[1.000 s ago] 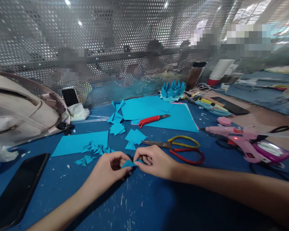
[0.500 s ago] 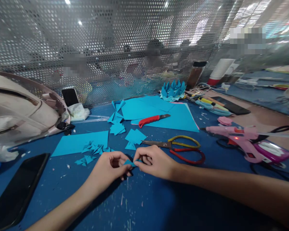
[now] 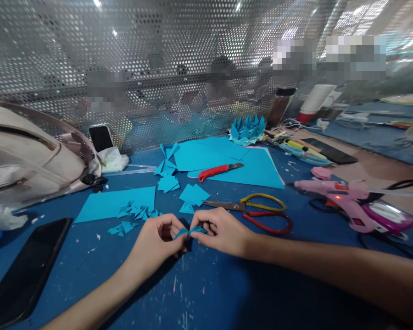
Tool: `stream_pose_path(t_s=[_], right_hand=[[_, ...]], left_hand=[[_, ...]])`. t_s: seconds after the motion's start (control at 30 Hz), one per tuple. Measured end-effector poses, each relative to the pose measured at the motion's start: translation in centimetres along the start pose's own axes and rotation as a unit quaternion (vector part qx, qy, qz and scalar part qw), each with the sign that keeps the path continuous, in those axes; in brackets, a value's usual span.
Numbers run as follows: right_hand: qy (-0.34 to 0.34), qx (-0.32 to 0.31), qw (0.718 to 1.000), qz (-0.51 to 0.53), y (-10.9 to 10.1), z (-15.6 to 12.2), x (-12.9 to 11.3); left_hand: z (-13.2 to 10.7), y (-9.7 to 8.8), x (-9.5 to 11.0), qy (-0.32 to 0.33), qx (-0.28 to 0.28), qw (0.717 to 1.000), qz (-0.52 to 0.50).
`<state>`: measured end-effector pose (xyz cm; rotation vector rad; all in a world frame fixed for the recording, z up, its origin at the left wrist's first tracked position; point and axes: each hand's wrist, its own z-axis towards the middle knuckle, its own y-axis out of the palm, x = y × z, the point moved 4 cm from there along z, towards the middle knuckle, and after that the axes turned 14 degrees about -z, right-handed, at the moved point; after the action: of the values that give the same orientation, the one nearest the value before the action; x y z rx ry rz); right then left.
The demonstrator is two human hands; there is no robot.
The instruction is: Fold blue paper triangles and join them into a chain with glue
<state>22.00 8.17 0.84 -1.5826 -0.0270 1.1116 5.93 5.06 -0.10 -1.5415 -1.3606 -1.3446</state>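
Observation:
Both hands pinch one small folded piece of cyan paper [image 3: 188, 231] just above the dark blue table [image 3: 206, 288]. My left hand [image 3: 156, 243] grips its left end with thumb and fingers. My right hand [image 3: 220, 230] holds the right end. Several small folded cyan triangles [image 3: 134, 215] lie on the table to the left of my hands, partly on a cyan sheet [image 3: 113, 204]. More folded pieces [image 3: 192, 196] lie just beyond my fingers.
Scissors with yellow and red handles [image 3: 258, 211] lie right behind my right hand. A red-handled knife [image 3: 216, 171] rests on large cyan sheets [image 3: 248, 167]. A pink glue gun [image 3: 340, 197] sits right, a black phone [image 3: 24, 270] and pale bag [image 3: 27, 151] left, a cyan paper crown [image 3: 247, 129] by the perforated screen.
The paper piece has been lifted slightly and pulled flatter between the fingertips; both hands stay nearly in place.

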Motion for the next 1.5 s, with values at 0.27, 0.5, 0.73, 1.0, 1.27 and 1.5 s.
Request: stream_pose_path(t_s=[0.27, 0.5, 0.73, 1.0, 1.27, 1.5], right_hand=[[-0.016, 0.010, 1.000, -0.011, -0.27, -0.17, -0.44], [-0.012, 0.019, 1.000, -0.010, -0.11, -0.12, -0.02], [-0.024, 0.015, 1.000, -0.010, -0.23, -0.18, -0.18], [-0.014, 0.009, 1.000, -0.017, -0.23, -0.04, 0.01], [-0.014, 0.011, 1.000, -0.010, -0.24, -0.15, -0.06], [-0.020, 0.009, 1.000, -0.009, -0.30, -0.18, -0.08]], left_hand=[[0.13, 0.08, 0.17, -0.016, -0.050, 0.998, -0.018], [0.20, -0.25, 0.08, -0.030, -0.059, 0.997, -0.032], [0.42, -0.27, -0.32, -0.025, -0.049, 0.997, -0.053], [0.26, -0.13, -0.58, -0.008, -0.033, 0.997, -0.066], [0.27, 0.02, -0.51, -0.025, -0.058, 0.995, -0.079], [0.27, 0.03, -0.18, -0.051, -0.079, 0.993, -0.070]])
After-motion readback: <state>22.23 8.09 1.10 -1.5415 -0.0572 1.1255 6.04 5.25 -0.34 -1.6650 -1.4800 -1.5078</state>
